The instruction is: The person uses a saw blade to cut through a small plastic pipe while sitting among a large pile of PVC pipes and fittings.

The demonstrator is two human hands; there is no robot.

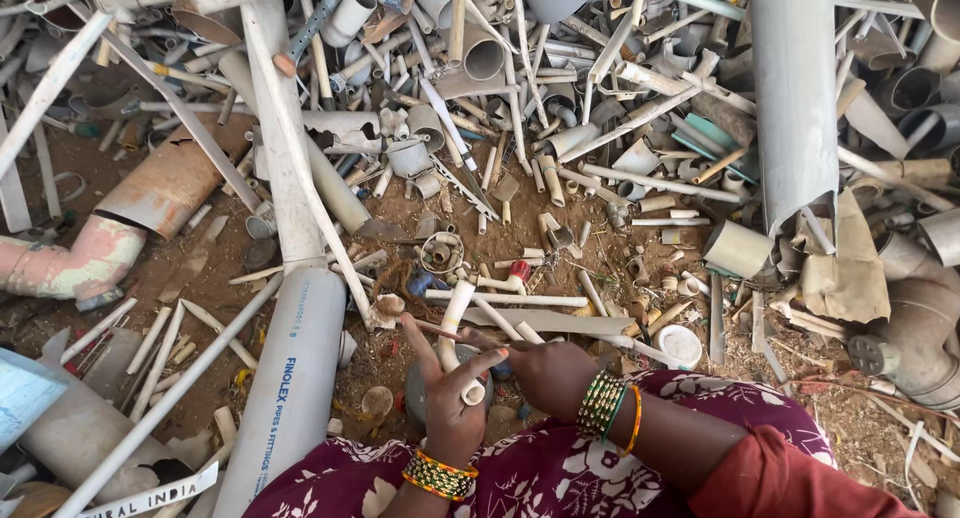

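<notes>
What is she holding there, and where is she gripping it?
The left hand grips a short white pipe piece near its lower end. Whether the right hand holds anything cannot be told.

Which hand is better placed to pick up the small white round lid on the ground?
Probably the right hand. The white round lid lies on the dirt to its right, nearer to it. The left hand is farther away and already grips a short white pipe piece.

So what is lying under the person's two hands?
Under the left hand a short white pipe piece shows, with a grey round object partly visible below the palm. Brown dirt ground surrounds them. The right hand covers whatever lies beneath it.
</notes>
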